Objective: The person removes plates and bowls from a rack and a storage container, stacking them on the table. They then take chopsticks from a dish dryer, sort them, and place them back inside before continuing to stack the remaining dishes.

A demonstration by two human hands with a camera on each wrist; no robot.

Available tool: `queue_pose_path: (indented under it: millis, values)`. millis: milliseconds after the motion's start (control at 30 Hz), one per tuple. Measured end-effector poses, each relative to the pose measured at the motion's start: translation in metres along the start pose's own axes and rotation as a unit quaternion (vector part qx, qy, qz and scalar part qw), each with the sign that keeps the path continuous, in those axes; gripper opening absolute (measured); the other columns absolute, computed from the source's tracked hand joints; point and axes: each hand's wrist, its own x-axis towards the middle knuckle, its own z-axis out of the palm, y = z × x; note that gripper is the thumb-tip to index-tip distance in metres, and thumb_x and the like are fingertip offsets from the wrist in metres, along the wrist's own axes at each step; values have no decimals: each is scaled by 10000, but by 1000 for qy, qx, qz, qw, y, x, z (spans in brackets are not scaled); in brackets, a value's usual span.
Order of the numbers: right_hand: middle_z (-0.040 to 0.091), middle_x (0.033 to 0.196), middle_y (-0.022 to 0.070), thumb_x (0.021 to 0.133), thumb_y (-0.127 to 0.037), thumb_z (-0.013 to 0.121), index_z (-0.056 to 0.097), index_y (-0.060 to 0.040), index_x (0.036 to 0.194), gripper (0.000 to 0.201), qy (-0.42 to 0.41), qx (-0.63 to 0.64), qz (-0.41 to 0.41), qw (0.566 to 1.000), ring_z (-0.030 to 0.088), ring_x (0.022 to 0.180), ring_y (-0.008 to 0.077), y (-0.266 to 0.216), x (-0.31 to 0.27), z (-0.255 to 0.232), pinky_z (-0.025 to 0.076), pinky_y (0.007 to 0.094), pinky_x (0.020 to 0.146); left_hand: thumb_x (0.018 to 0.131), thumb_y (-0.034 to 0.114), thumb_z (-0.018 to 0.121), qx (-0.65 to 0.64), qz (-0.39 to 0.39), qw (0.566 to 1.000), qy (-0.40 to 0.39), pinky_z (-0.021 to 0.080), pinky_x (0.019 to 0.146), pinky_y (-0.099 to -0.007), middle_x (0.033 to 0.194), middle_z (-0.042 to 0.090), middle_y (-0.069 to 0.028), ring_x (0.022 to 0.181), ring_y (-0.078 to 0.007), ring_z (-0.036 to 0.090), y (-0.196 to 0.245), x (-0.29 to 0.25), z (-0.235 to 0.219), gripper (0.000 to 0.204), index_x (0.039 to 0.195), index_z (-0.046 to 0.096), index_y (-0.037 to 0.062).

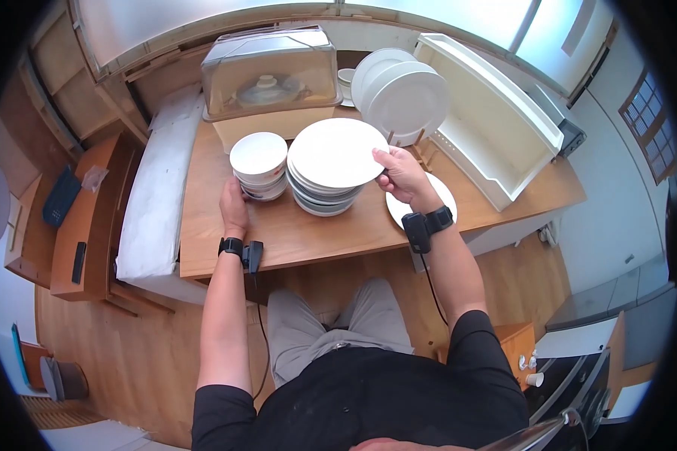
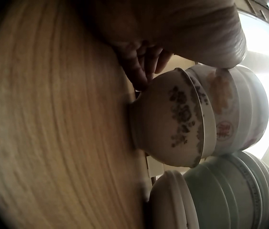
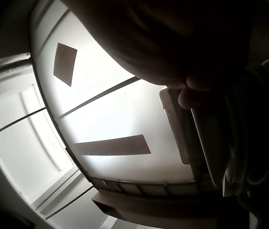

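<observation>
My left hand [image 1: 234, 207] touches the left side of a stack of white bowls [image 1: 258, 155]. In the left wrist view that hand [image 2: 172, 29] lies along the stack, fingertips near the base of a flower-patterned bowl [image 2: 170, 119]. My right hand [image 1: 405, 179] pinches the right edge of the large white plate [image 1: 335, 152], thumb on top, fingers below. That plate tops a stack of plates and bowls [image 1: 325, 201] just right of the small bowls. The right wrist view is dark; the hand [image 3: 172, 52] is at the plate edge [image 3: 206, 138].
Behind stands a clear-lidded container [image 1: 269, 75]. Upright plates [image 1: 406, 101] stand in a wooden rack at the back, beside a long white bin [image 1: 489, 113]. Another white plate [image 1: 442, 197] lies under my right wrist. The wooden table's [image 1: 301, 252] front edge is near my legs.
</observation>
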Motion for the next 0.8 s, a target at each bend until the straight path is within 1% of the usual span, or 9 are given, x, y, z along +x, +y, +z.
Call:
queue_pose_path:
  millis: [167,267,367,467,500,533,600,700,800]
  values:
    - [603,697,-5,1001,-320,605,591,-40,919,291,0,-89,-10,996,468,446,15,10,4,-2,351,165,357,1044,436,377,10,-1,1000,-5,425,635,-292,801,562,-19,688,-123,486,-3,0,-1,488,975,604,9]
    - [585,630,11,980,-391,628,583,-47,846,371,61,-182,-12,981,490,437,34,7,1,1,357,189,359,1048,428,371,-1,-4,1000,-1,431,640,-287,834,574,-25,697,-121,493,2,-2,1,475,983,598,16]
    - [575,588,21,966,-435,636,577,-49,798,425,101,-272,-44,956,509,430,59,1,-15,-4,375,215,374,1054,418,358,-13,-7,1000,-6,442,651,-277,874,588,-29,717,-118,513,-7,1,-1,463,998,598,26]
    - [613,581,68,961,-435,634,584,-16,738,476,175,-347,-77,918,569,447,114,10,-29,-49,438,260,413,1063,425,343,-22,-20,999,-28,458,666,-268,909,606,-35,751,-115,548,-20,6,-5,472,1026,600,30]
    - [622,571,76,939,-409,664,589,3,738,465,211,-372,-79,900,596,448,126,16,-34,-72,456,276,418,1065,430,339,-41,-29,998,-39,465,673,-267,920,614,-39,766,-115,563,-19,7,-6,479,1039,600,29]
    - [676,673,156,918,-408,675,616,33,774,467,250,-432,-36,866,682,575,231,19,-42,-95,533,363,528,1067,436,334,-59,-37,996,-49,473,681,-266,930,622,-43,782,-116,578,-18,7,-6,487,1052,600,28]
    - [704,832,236,892,-427,686,666,58,851,487,353,-613,-57,704,712,789,351,48,-58,-145,557,453,692,1069,451,325,-47,-30,998,-41,494,713,-269,970,642,-63,826,-123,611,-17,5,-5,509,1078,597,20]
    - [690,991,284,863,-460,704,702,60,932,525,330,-632,111,693,667,972,419,57,-89,-167,526,503,821,1069,448,323,-41,-32,998,-39,498,725,-266,988,645,-64,844,-127,617,-17,7,-6,506,1099,595,22]
    - [710,881,252,858,-446,708,713,72,957,527,337,-595,102,723,713,807,358,69,-101,-176,557,448,698,1067,452,330,-29,-30,998,-36,493,725,-253,996,641,-48,859,-122,614,-12,5,-6,499,1131,588,30]
